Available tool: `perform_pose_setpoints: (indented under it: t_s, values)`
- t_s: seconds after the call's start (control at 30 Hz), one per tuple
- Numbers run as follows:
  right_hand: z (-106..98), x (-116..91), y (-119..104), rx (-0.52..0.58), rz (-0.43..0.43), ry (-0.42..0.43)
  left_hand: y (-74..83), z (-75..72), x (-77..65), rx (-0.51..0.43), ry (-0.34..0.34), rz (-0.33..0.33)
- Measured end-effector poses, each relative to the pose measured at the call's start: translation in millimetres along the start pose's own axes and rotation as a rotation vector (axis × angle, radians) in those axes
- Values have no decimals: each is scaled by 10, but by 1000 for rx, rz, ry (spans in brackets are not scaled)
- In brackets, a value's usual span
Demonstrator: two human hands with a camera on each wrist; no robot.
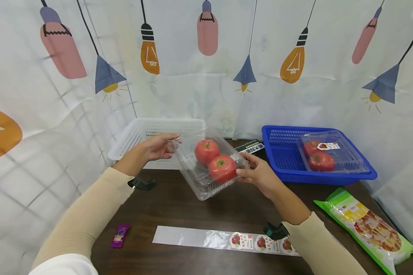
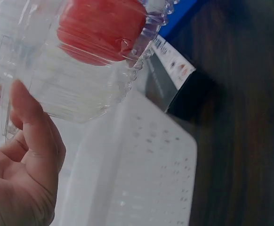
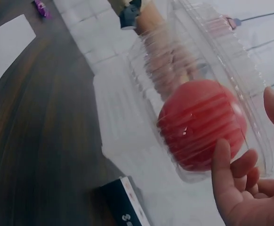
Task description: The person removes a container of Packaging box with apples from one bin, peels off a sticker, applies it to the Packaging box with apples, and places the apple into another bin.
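In the head view, you hold a clear plastic clamshell tilted above the desk, with two red tomatoes inside. Your left hand pinches it at its upper left corner; the left wrist view shows the fingers bent around the thin plastic rim. Your right hand is partly closed on the opposite side, thumb in front; the right wrist view shows its fingertips against the ribbed wall. Each wrist view shows only one tomato, and the right one also shows your left hand through the plastic. The white basket sits at the desk's far left corner. Only the head view takes in the whole blue basket at the far right corner, holding a second clamshell of two tomatoes with a label; the left wrist view catches just a sliver of its blue. A dark box stands between the baskets, its white printed side plainer from the wrists. A sticker strip lies toward you, a purple packet near the left edge, and a green food bag along the right edge.
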State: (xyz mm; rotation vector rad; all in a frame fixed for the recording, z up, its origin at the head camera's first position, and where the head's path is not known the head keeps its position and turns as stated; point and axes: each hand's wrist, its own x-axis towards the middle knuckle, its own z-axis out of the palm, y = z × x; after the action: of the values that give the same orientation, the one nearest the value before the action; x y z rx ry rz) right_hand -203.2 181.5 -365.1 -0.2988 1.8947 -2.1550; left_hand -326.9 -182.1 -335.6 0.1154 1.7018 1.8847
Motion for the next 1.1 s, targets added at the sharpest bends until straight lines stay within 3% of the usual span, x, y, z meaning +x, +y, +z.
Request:
perform_pose_setpoints:
  t_s: [0.1, 0.3, 0.43, 0.67, 0.93, 1.1]
  values:
    - [-90, -59, 7, 8, -10, 42, -111, 43, -47, -29, -70, 26]
    - [-239, -135, -11, 35, -23, 99, -324, 120, -167, -107, -272, 84]
    - [-310, -173, 6, 47, -33, 114, -468, 163, -211, -81, -365, 106]
    - [-366, -226, 108, 88, -18, 118, -653, 215, -253, 11, -393, 113]
    - [-388, -293, 204, 98, -21, 147, -816, 363, -245, -19, -405, 68]
    - [-402, -311, 266, 80, -6, 216, -951, 446, -230, -9, -401, 45]
